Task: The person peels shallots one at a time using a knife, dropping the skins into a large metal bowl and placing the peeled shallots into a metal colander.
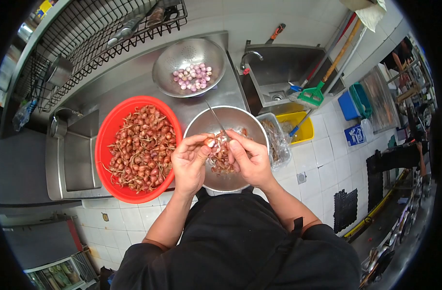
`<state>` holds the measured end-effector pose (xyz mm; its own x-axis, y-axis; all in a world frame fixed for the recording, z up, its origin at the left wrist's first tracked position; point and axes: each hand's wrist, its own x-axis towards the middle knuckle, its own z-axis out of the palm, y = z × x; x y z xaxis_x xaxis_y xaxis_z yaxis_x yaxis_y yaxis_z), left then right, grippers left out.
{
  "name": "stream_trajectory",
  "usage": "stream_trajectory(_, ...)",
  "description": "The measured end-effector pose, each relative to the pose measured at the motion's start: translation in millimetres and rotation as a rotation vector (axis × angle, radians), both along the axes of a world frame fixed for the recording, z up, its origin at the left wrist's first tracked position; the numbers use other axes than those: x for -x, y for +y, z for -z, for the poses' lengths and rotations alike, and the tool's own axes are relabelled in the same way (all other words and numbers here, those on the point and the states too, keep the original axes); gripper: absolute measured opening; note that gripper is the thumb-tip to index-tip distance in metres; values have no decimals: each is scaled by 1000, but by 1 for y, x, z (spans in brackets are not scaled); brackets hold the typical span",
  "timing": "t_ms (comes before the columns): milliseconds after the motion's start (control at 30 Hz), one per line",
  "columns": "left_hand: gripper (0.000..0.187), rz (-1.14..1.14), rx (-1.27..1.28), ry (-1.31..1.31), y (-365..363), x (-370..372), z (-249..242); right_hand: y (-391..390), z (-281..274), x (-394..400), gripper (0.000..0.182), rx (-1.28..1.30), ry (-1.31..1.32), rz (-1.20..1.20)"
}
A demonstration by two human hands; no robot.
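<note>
Over a steel bowl (pixel 192 126) of papery skins (pixel 224 165), my two hands are close together. My left hand (pixel 191 162) pinches a small shallot (pixel 210 142) between thumb and fingertips. My right hand (pixel 251 158) is closed on a small knife (pixel 215 115), its thin blade slanting up and away to the left. To the left, a red basin (pixel 105 166) is heaped with unpeeled shallots (pixel 142 150). Behind the bowl stands a steel colander (pixel 165 77) with peeled pink-white shallots (pixel 194 77) in its bottom. The knife's handle is mostly hidden in my right hand.
A sink with a tap (pixel 252 54) lies at the back right, another sink (pixel 80 164) at far left. Right of the bowl are a plastic-lined container (pixel 277 145) and a yellow bucket (pixel 303 129) near brooms. A wire rack (pixel 100 43) hangs above. Someone's arm (pixel 421 157) shows far right.
</note>
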<state>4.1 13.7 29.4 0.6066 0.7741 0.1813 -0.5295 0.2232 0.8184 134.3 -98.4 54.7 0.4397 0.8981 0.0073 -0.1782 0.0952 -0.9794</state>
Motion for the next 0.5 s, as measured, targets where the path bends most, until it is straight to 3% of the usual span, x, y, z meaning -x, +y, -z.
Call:
stream_trajectory(67, 23, 19, 60, -26, 1, 2, 1, 1, 0, 1, 29, 28, -49, 30)
stream_trajectory(133, 23, 41, 123, -47, 0, 3, 0, 2, 1, 5, 29, -55, -345, 125)
stream_trajectory(233, 24, 64, 160, -99, 0, 2, -5, 2, -3, 9, 28, -103, -436, 163)
stream_trajectory(267, 25, 94, 219, -98, 0, 2, -9, 2, 0, 10, 28, -103, -437, 164)
stream_trajectory(333, 26, 124, 276, -97, 1, 3, -9, 1, 6, 10, 28, 12, -197, 183)
stream_trajectory(500, 29, 228, 419, -186, 3, 3, -8, -1, 4, 9, 28, -29, -145, 220)
